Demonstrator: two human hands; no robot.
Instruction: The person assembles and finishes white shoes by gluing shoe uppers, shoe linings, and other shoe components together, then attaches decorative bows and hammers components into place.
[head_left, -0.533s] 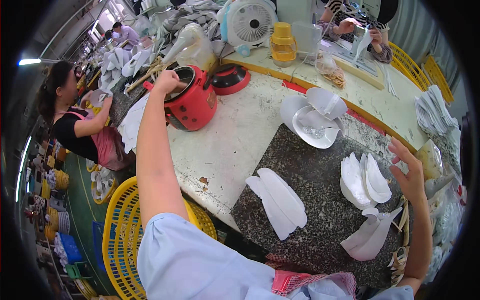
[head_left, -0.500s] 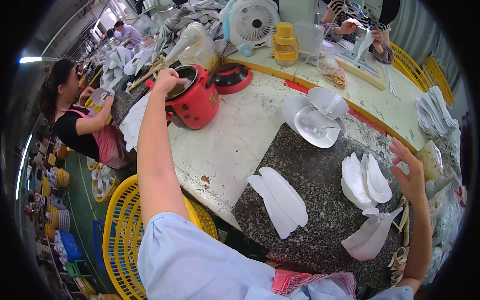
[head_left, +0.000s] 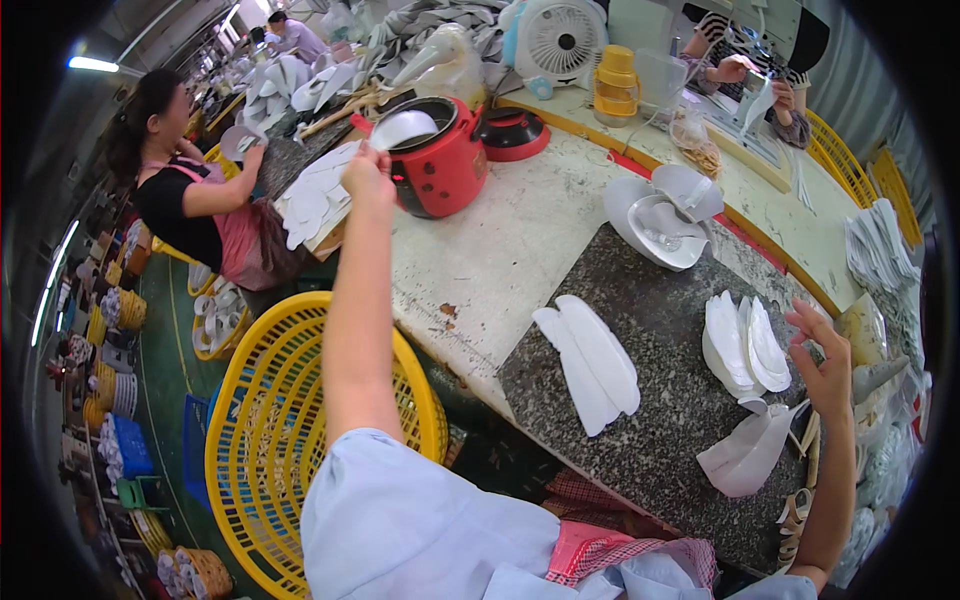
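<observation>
Left hand (head_left: 368, 174) shifts from inside the red pot's mouth to its left edge, bringing a white curved piece (head_left: 403, 128) into view, upper centre-left of frame. Left fingers clamped on the piece's near end; right hand (head_left: 822, 365) empty as far as visible, fingers apart, right of frame. Piece looks light, thin, bendy, probably slick if damp; edge grip seems best. Red pot (head_left: 445, 185) lid-off, other contents hidden. Yellow basket (head_left: 213, 450), lower left: pale scraps visible through slots, unclear whether inside.
</observation>
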